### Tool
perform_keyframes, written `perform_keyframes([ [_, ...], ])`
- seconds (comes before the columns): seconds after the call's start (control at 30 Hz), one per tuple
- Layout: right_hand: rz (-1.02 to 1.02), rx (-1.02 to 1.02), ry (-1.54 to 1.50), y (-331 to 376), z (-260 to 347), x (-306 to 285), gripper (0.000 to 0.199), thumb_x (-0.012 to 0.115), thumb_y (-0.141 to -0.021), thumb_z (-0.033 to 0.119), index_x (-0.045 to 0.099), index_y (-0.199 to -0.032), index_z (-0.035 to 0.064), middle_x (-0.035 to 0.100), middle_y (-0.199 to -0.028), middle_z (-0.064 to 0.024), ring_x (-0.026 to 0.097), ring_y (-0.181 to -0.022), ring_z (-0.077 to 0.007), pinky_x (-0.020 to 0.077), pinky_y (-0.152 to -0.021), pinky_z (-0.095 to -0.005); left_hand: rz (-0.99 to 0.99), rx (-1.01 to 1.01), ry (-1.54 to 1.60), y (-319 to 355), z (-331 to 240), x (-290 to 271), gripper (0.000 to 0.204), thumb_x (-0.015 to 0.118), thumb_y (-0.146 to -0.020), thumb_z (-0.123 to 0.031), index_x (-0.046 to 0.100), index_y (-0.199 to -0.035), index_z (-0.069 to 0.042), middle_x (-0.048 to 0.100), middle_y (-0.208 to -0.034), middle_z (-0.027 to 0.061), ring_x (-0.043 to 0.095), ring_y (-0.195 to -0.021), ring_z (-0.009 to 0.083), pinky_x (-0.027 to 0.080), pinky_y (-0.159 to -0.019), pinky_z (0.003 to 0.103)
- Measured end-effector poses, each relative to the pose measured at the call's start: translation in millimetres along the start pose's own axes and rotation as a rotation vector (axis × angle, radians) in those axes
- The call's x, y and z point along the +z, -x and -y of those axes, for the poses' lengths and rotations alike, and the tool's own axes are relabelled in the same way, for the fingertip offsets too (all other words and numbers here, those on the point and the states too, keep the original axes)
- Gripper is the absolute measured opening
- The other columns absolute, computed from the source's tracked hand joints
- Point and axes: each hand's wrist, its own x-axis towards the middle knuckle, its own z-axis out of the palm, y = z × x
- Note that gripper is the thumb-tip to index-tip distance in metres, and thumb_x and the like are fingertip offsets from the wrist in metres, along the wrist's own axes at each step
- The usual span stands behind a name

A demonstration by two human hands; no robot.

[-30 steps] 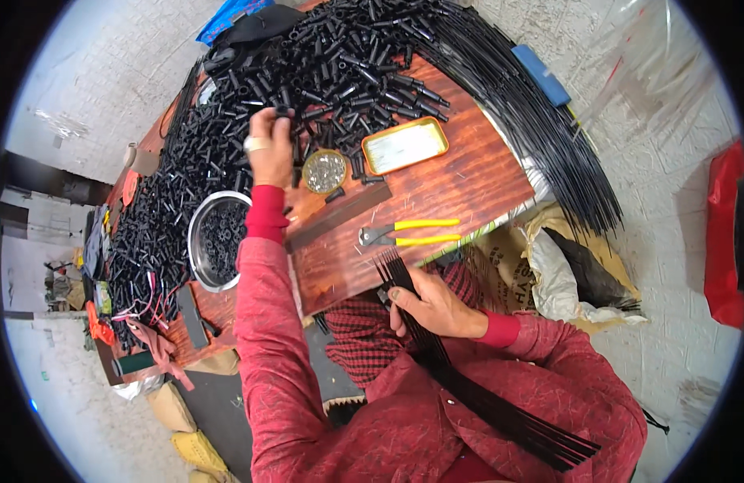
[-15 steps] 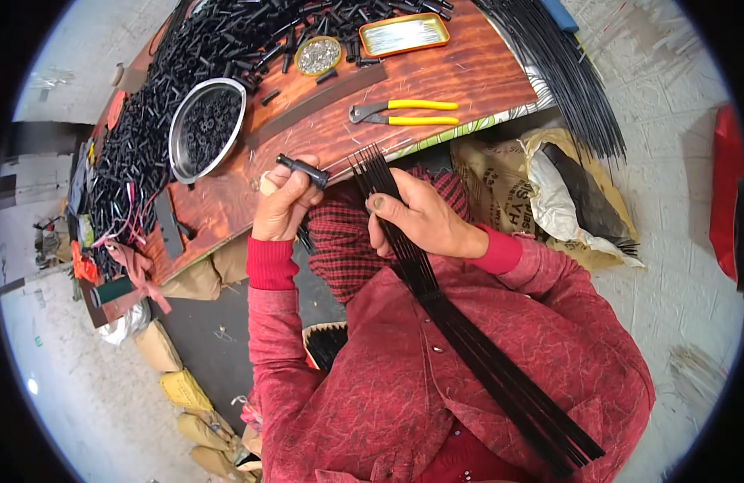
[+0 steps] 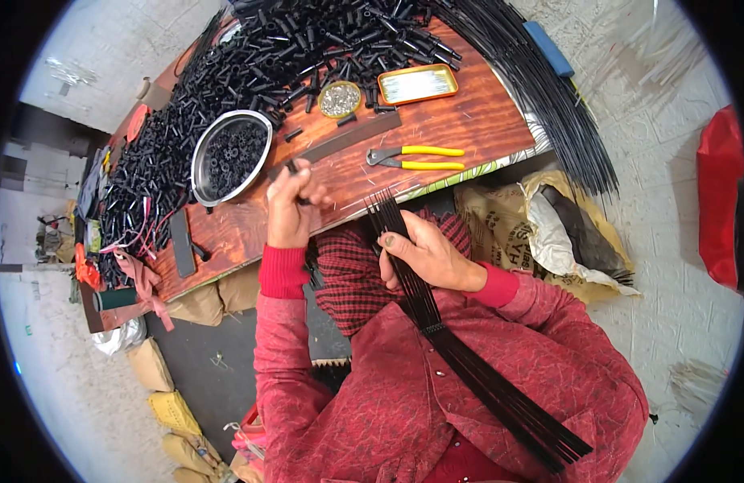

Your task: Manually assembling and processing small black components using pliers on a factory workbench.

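My right hand (image 3: 436, 253) is closed around a bundle of thin black rods (image 3: 501, 382), which look like umbrella ribs. Their upper ends fan out slightly past my thumb, and the long lower part slants across my jacket. Over the table's front edge, my left hand (image 3: 294, 197) is curled around a short black tubular fitting (image 3: 291, 167); its fingers are partly smeared by motion and hide most of the part. Yellow-handled pliers (image 3: 420, 158) lie on the wooden table beyond my hands.
A metal bowl (image 3: 265, 133) of small black rings stands near a heap of black tubes (image 3: 159, 189). Behind are a round dish of metal bits (image 3: 340, 99) and a tray of pins (image 3: 419, 84). More long rods (image 3: 541, 88) overhang the right edge, above an open sack (image 3: 501, 225).
My left hand has turned, so the black fitting that lay across its fingertips is now mostly hidden. My right hand keeps its grip on the rods. The whole view has shifted slightly.
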Motion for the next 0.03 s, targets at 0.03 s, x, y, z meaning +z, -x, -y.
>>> perform_keyframes([
  [0.03,-0.003,0.019,-0.015,-0.9,0.1,-1.5,0.037,0.05,-0.103,0.037,0.043,-0.112,0.0017,0.065,-0.076,-0.0116,0.065,-0.064,-0.0167,0.0551,-0.058,-0.0279,-0.159,-0.012,-0.252,-16.5,-11.3,-6.2,0.035,0.071,-0.09,-0.028,0.053,-0.112,-0.007,0.055,-0.083,0.0003,0.065,-0.084,0.0205,0.057,-0.078,0.04],
])
